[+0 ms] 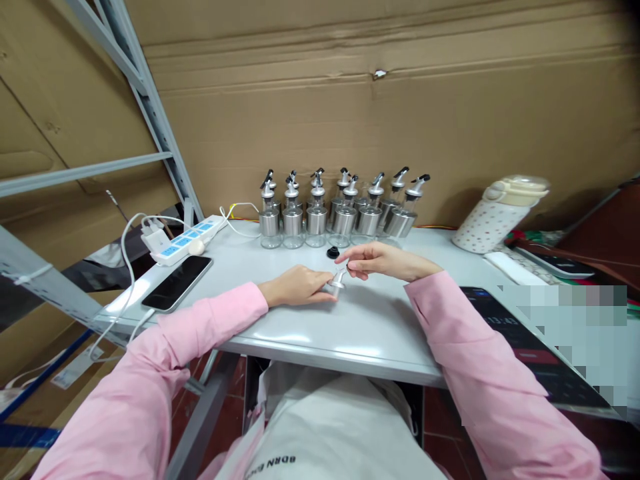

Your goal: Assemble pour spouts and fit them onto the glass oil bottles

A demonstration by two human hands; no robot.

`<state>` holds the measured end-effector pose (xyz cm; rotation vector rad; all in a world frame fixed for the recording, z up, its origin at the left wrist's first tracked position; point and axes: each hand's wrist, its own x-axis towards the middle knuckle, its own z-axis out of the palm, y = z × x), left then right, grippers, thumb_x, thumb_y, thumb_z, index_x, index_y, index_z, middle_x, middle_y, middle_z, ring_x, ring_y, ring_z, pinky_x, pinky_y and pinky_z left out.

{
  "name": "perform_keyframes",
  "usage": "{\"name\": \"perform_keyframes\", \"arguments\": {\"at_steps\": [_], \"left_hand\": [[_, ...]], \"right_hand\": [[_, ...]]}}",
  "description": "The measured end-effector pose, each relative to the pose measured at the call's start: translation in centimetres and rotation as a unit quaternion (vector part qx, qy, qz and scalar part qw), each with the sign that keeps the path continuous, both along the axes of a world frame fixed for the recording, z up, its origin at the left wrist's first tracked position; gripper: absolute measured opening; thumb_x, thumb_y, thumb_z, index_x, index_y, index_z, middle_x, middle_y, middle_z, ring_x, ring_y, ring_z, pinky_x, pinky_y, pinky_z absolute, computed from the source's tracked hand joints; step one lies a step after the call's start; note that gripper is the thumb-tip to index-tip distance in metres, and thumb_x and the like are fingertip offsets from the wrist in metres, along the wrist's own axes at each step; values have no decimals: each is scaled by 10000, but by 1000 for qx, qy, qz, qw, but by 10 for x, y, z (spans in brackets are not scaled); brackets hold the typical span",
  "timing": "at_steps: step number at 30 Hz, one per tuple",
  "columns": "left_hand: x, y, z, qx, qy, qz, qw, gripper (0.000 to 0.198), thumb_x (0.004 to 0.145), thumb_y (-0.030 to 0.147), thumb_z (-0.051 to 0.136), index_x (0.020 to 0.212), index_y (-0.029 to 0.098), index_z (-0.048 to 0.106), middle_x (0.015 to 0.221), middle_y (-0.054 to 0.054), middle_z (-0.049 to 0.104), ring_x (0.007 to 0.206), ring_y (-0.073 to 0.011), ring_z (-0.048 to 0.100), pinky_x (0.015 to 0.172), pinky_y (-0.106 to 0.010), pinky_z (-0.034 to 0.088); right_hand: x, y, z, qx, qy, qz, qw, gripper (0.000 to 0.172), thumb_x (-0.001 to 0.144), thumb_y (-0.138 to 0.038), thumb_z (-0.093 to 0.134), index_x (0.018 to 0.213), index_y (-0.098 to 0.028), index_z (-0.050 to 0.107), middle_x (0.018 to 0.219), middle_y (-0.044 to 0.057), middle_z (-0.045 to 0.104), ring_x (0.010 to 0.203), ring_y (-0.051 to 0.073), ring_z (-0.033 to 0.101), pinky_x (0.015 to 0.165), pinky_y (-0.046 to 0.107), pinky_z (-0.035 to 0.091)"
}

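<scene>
My left hand (303, 285) rests on the grey table and grips a silver pourer spout (339, 283) between thumb and fingers, its narrow end tilted up to the right. Just above that end, my right hand (375, 260) has its thumb and fingertips pinched together. Something small and dark may be between them, too small to name. A black ribbed stopper (333, 253) lies on the table just beyond the fingertips. Behind it stand several glass oil bottles (317, 220) with steel sleeves and silver spouts with black flip tips.
A power strip (187, 241) with white cables and a phone (177, 285) lie on the left. At right are a leaning dotted tumbler (493, 217) and a dark tablet screen (520, 333). Cardboard (400, 120) walls the back; a metal shelf frame (145, 100) rises at left.
</scene>
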<state>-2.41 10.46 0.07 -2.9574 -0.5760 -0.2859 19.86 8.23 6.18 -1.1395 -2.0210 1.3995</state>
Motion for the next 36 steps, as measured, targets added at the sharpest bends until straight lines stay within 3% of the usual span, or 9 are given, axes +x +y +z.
{"name": "perform_keyframes", "arguments": {"at_steps": [5,12,30,36], "left_hand": [[0,1,-1,2,-12,-7,1000,394,912,521,383,933,152,521,728,-23,638,636,-169,632,563,-247,382],[0,0,0,2,-9,-3,1000,384,916,511,386,942,152,521,768,-21,653,647,-167,637,563,-245,385],[0,-1,1,9,-4,-5,1000,398,918,518,375,944,149,521,771,-31,656,668,-176,646,559,-247,375],[1,-1,1,14,-5,-7,1000,396,918,515,378,936,146,519,784,-32,663,669,-181,648,563,-253,382]], "right_hand": [[0,2,-2,11,3,2,1000,344,648,-418,712,848,-142,669,689,-11,597,590,74,474,613,263,404],[2,3,-2,43,-30,-15,998,441,644,-465,701,944,-142,735,594,-12,555,597,96,445,624,288,379],[3,6,-4,45,-75,-33,996,414,607,-426,727,920,-155,742,682,16,634,605,101,454,604,279,380],[-1,5,-5,36,-29,-36,998,353,598,-384,739,864,-157,693,675,-13,602,622,92,467,588,255,358]]}}
